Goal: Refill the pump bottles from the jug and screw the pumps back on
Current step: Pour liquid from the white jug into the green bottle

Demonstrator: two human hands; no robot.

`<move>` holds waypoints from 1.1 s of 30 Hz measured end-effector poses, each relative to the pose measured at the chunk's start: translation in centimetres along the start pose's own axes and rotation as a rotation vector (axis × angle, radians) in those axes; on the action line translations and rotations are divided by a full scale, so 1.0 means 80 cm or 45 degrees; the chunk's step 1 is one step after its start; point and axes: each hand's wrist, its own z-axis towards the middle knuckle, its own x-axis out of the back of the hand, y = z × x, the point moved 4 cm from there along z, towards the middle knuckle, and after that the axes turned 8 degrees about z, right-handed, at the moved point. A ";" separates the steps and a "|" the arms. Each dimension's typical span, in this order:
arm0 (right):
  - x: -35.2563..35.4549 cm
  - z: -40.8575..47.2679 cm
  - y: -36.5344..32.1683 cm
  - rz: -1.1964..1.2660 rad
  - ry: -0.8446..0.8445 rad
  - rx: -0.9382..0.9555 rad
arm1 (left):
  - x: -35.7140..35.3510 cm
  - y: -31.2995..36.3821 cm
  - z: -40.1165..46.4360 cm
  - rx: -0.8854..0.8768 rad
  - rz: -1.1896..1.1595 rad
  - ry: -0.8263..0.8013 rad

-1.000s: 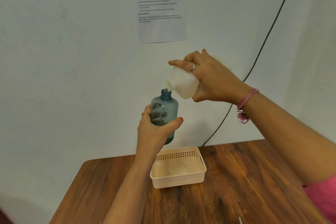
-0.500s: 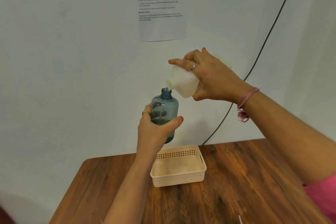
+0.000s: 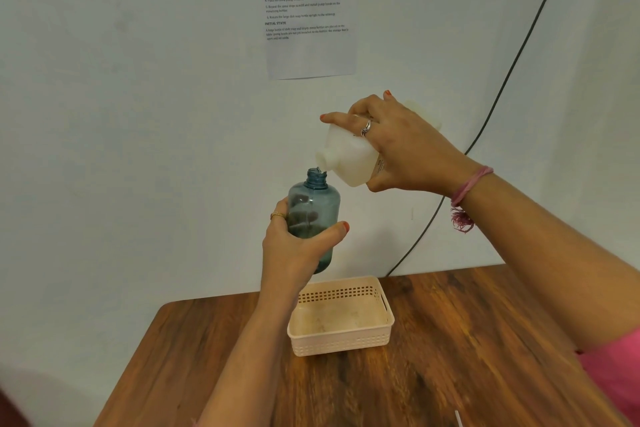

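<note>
Blue bottle [image 3: 317, 204] in left fingers [image 3: 278, 215]; tipped white jug [image 3: 346, 158] in right fingers [image 3: 334, 117]

A pale wall [image 3: 138, 114] carried a printed instruction sheet [image 3: 308, 10] and a black cable [image 3: 512, 73]. A wooden table [image 3: 450, 340] stood against it.

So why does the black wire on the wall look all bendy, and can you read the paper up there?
Head view: the wide lens bows the wire near the edge; the paper shows headings, but its small print is fuzzy. Soft light, faint shadows; the blue bottle and white jug look sharp.
</note>
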 end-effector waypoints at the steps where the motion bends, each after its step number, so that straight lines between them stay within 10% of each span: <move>1: 0.000 0.000 0.000 -0.003 0.002 0.002 | 0.000 0.000 0.000 0.001 -0.001 0.000; 33: -0.001 0.000 -0.003 -0.012 0.004 0.042 | 0.000 -0.004 -0.002 0.000 -0.038 0.009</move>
